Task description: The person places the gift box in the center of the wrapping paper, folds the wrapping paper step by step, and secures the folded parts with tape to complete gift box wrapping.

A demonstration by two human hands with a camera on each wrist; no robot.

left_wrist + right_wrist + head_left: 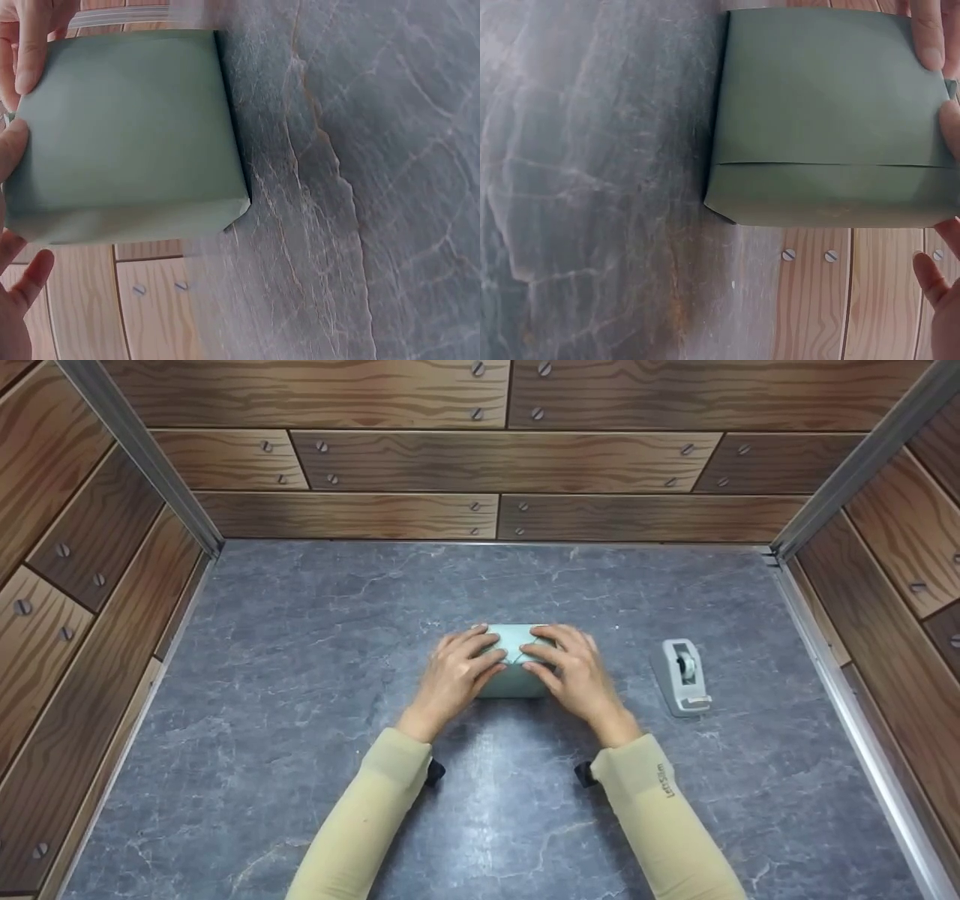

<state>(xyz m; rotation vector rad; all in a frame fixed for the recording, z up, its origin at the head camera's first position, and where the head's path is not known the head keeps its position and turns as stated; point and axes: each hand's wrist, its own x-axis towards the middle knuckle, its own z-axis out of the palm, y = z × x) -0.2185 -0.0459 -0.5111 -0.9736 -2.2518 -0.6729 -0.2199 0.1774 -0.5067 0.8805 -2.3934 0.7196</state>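
Note:
A box wrapped in pale green paper (514,684) sits on the table in front of me. My left hand (454,666) grips its upper left part, fingers over the top and thumb at the near upper edge. From the other side my right hand (576,666) does likewise, its fingertips close to the left ones. Slanting paper edges show on top between the hands. The left wrist view shows a smooth side of the box (135,127) with thumb tips at its upper edge. In the right wrist view a paper seam crosses the box (825,112) lengthwise.
A pale grey tape dispenser (684,679) with a roll in it stands to the right of my right hand. Wood-patterned panels (495,461) wall in the grey marbled table (315,615) at the back and sides, with metal rails (847,697) along the edges.

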